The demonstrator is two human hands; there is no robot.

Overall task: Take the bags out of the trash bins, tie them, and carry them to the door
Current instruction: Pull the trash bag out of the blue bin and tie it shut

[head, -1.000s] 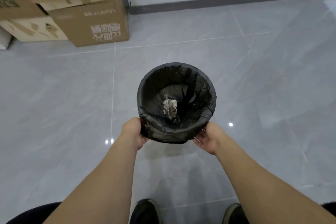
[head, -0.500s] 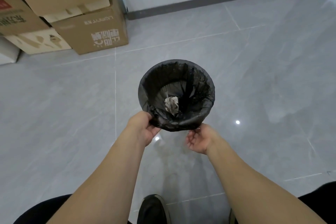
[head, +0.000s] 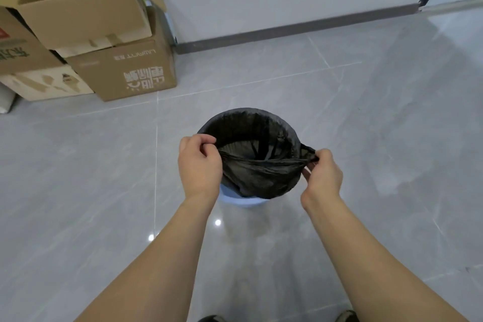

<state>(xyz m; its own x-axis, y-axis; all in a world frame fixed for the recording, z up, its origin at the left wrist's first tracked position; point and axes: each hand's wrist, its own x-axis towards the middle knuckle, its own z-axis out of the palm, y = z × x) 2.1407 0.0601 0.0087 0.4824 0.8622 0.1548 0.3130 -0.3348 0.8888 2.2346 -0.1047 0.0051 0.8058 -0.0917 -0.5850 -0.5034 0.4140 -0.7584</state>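
A black trash bag lines a small light-blue bin standing on the grey tiled floor in front of me. The near edge of the bag is peeled off the rim and stretched taut between my hands; the far edge still wraps the rim. My left hand pinches the bag's edge at the bin's left side. My right hand pinches a bunched corner of the bag at the bin's right side. The bag's contents are hidden by the folded plastic.
Stacked cardboard boxes stand at the back left, the top one open. A white wall with a dark baseboard runs behind the bin. My shoes show at the bottom edge.
Both hands moved from under the near rim up to the bin's sides, pulling the bag's near edge off the rim and stretching it. The blue bin wall now shows.
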